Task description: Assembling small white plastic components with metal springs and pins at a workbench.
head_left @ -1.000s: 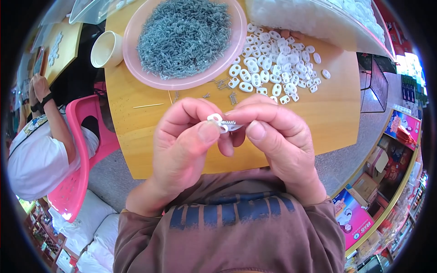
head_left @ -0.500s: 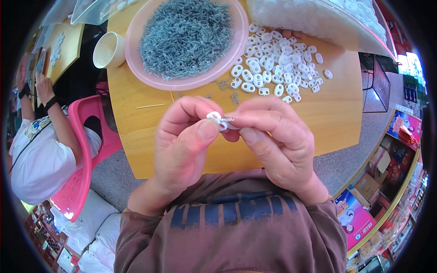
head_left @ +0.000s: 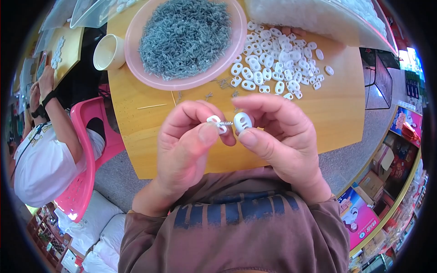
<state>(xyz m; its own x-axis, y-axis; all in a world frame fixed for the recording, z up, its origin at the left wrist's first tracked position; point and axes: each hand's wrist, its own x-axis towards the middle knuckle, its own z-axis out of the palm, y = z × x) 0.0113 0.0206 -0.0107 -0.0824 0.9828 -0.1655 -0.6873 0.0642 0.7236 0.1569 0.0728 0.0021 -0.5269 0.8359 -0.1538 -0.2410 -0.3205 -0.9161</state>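
My left hand (head_left: pixel 191 145) pinches a small white plastic piece (head_left: pixel 215 122) with a tiny metal spring (head_left: pixel 225 123) sticking out; my right hand (head_left: pixel 277 136) grips a white oval toggle (head_left: pixel 242 123) just beside it, above the wooden counter (head_left: pixel 337 113). Beyond sit loose toggles (head_left: pixel 277 59) and a pink bowl (head_left: pixel 136 41) of springs.

Hidden and cut-off parts, head view.
Your left hand (head_left: pixel 191 141) covers most of the small white piece (head_left: pixel 215 122) it pinches; only a short stretch of the spring (head_left: pixel 225 123) shows. The pink bowl (head_left: pixel 136 68) and clear bag (head_left: pixel 318 22) are cut by the top edge. The seated person (head_left: pixel 41 150) is cropped at left.
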